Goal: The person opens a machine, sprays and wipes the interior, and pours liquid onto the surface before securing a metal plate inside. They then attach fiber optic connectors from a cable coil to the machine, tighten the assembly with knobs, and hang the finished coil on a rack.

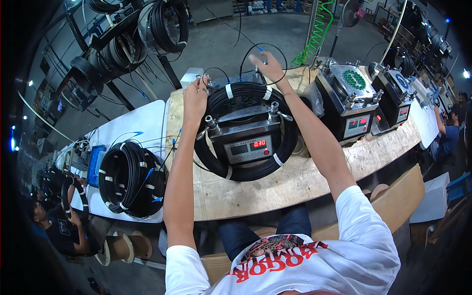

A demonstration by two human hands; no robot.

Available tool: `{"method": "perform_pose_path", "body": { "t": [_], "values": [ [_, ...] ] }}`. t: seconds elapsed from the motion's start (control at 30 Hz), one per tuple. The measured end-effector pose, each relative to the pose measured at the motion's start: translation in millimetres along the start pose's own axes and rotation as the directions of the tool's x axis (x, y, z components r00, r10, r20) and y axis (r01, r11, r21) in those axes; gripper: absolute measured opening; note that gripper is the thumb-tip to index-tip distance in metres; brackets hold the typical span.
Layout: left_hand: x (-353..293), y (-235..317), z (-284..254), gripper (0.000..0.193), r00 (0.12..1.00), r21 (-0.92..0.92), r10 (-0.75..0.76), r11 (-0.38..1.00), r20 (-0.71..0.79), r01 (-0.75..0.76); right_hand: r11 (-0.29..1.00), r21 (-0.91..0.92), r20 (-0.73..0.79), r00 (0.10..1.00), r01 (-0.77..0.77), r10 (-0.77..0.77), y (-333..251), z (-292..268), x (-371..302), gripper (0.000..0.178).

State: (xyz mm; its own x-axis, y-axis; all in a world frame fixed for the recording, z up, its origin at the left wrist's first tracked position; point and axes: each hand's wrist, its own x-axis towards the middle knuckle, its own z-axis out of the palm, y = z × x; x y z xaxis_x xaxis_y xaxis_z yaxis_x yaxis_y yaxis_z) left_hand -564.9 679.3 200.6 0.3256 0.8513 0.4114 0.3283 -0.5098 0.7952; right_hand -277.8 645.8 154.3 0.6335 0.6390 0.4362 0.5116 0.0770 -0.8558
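Observation:
A big coil of black cable (216,105), bound with white tape bands, lies around a grey box machine (244,140) with a red digit display on the wooden bench (255,189). My left hand (195,96) grips the coil's upper left edge, fingers closed on it. My right hand (265,66) is raised behind the machine and pinches a thin black cable end (263,49) that loops upward with a blue tip. Both forearms reach over the bench from below.
Two more grey machines (351,101) (396,93) stand to the right on the bench. Another taped black coil (130,179) lies on a white table at left. Cable reels hang on a rack (123,39) at upper left. People sit at far left (59,221) and far right (450,132).

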Motion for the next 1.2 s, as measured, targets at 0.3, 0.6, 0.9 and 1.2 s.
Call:
{"method": "perform_pose_path", "body": {
  "t": [0.3,0.6,0.9,1.2],
  "values": [
    [-2,8,0,0.041,1.0,0.023,0.024,0.999,-0.015,-0.024,0.98,-0.083,0.371,0.918,0.183,-0.14,-5,5,4,0.038],
    [-2,8,4,0.038,1.0,0.069,0.011,0.998,-0.002,-0.01,0.95,0.047,0.575,0.77,0.308,-0.277,-9,-8,-1,0.038],
    [13,-34,-3,0.059,0.997,-0.055,-0.083,0.995,0.003,0.083,0.949,-0.25,0.408,0.91,0.19,-0.075,-84,-78,-104,0.034],
    [48,-48,22,0.061,0.919,-0.226,-0.347,0.895,0.184,0.384,0.882,-0.425,-0.055,0.967,0.202,-0.248,-80,-63,-158,0.035]
  ]
}}
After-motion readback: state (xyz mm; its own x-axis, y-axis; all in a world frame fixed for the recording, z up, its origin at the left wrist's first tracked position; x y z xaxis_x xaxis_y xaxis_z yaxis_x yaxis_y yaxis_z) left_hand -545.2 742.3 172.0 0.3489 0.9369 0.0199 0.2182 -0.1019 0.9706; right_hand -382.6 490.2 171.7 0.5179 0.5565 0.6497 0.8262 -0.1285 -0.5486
